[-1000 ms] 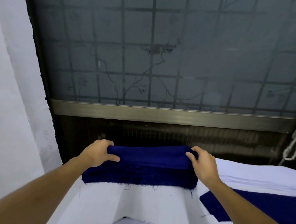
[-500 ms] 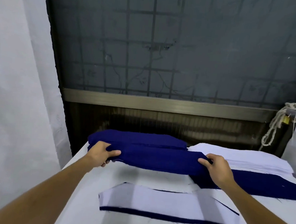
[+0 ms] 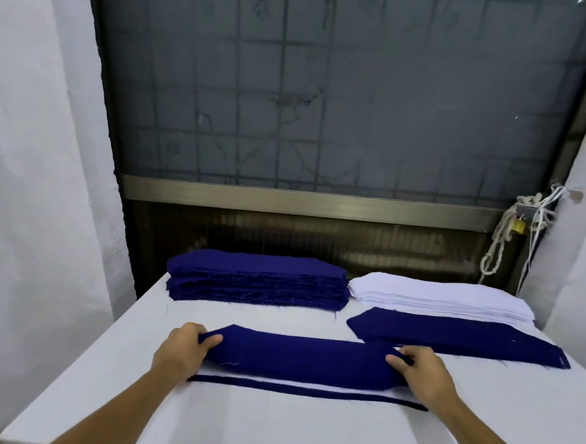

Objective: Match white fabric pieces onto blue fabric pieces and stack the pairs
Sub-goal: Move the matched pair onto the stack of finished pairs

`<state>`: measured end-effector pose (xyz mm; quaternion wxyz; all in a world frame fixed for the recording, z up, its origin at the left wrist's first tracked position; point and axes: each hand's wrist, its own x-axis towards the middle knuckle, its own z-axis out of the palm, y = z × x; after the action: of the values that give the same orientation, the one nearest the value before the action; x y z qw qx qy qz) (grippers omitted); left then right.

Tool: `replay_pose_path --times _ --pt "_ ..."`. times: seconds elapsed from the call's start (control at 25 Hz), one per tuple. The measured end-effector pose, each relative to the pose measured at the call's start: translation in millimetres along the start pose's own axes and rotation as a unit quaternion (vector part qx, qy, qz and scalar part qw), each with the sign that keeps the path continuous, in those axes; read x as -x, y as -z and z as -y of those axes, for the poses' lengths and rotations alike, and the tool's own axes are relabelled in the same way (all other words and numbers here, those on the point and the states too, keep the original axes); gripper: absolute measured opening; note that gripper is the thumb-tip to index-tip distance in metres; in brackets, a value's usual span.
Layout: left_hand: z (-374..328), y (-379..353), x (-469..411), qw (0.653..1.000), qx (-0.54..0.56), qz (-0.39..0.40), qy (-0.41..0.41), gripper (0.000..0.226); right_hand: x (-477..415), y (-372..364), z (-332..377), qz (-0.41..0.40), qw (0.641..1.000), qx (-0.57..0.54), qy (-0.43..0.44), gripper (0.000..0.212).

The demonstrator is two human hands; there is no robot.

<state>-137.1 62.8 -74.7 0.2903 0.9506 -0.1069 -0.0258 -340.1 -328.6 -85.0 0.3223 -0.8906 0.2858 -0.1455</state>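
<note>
A long dark blue fabric piece hangs between my two hands just above the paired stack of white over blue at the table's middle. My left hand pinches its left end, thumb on top. Its right end is gripped by my right hand. At the back left stands a thick pile of blue pieces. A pile of white pieces lies at the back right, with a flat blue piece in front of it.
The white-covered table ends at a drop on the left. A dark frosted window with a metal sill rises behind it. Tangled white cord with a padlock hangs at the right wall. White cloth hangs at the left.
Both hands have carried the blue piece from the back-left pile toward me, over the paired stack. The view tilted down, showing more table.
</note>
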Motion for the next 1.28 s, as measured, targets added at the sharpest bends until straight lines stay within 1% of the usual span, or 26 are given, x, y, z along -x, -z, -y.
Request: replay_pose_path --times 0.08,0.16,0.28,0.4,0.48,0.52,0.64,0.76,0.84,0.96,1.04,1.08,1.16,1.28 --pt "6.4 -8.2 6.8 0.999 -0.029 -0.033 -0.005 0.043 9.4 -4.6 -4.6 -0.015 0.999 0.03 0.006 0.022" --pt "10.9 -17.1 13.0 0.996 -0.045 -0.07 -0.016 0.042 16.2 -9.3 -9.7 -0.052 0.997 0.055 0.024 0.018" --pt "15.5 -31.0 18.6 0.992 -0.03 -0.124 -0.019 0.037 19.3 -15.5 -15.3 -0.102 0.989 0.097 0.049 0.012" --pt "17.6 -33.9 19.1 0.988 0.008 -0.149 -0.027 0.028 18.1 -19.0 -16.1 -0.126 0.981 0.129 0.067 0.013" --pt "18.2 -36.0 19.4 0.98 -0.022 -0.188 -0.054 0.022 19.0 -21.0 -17.0 -0.133 0.977 0.155 0.068 0.014" --pt "18.4 -37.9 19.4 0.976 -0.052 -0.203 -0.062 0.024 19.8 -22.0 -17.2 -0.134 0.974 0.172 0.065 0.016" --pt "16.0 -43.0 20.8 0.968 -0.118 -0.21 -0.071 0.033 22.8 -24.3 -17.0 -0.141 0.963 0.226 0.051 0.024" --pt "13.6 -43.6 21.7 0.963 -0.144 -0.208 -0.089 0.024 25.1 -24.4 -13.7 -0.14 0.957 0.252 0.039 0.027" --pt "13.6 -42.6 22.0 0.963 -0.144 -0.208 -0.091 0.024 25.9 -24.2 -10.5 -0.127 0.959 0.253 0.027 0.025" --pt "14.0 -43.2 21.2 0.961 -0.188 -0.19 -0.071 0.039 26.9 -23.1 -6.9 -0.103 0.96 0.259 0.004 0.025" --pt "14.1 -43.7 20.0 0.96 -0.204 -0.179 -0.065 0.045 26.2 -22.7 -7.5 -0.086 0.963 0.257 0.007 0.023" --pt "14.0 -43.7 19.5 0.963 -0.196 -0.171 -0.074 0.045 25.7 -22.0 -8.1 -0.082 0.966 0.243 0.013 0.02" --pt "14.6 -42.7 19.0 0.968 -0.165 -0.155 -0.104 0.038 25.2 -19.3 -9.1 -0.087 0.979 0.183 0.025 0.011" --pt "15.1 -39.4 20.1 0.975 -0.12 -0.133 -0.133 0.029 26.3 -14.5 -12.4 -0.111 0.992 0.054 0.018 0.005"
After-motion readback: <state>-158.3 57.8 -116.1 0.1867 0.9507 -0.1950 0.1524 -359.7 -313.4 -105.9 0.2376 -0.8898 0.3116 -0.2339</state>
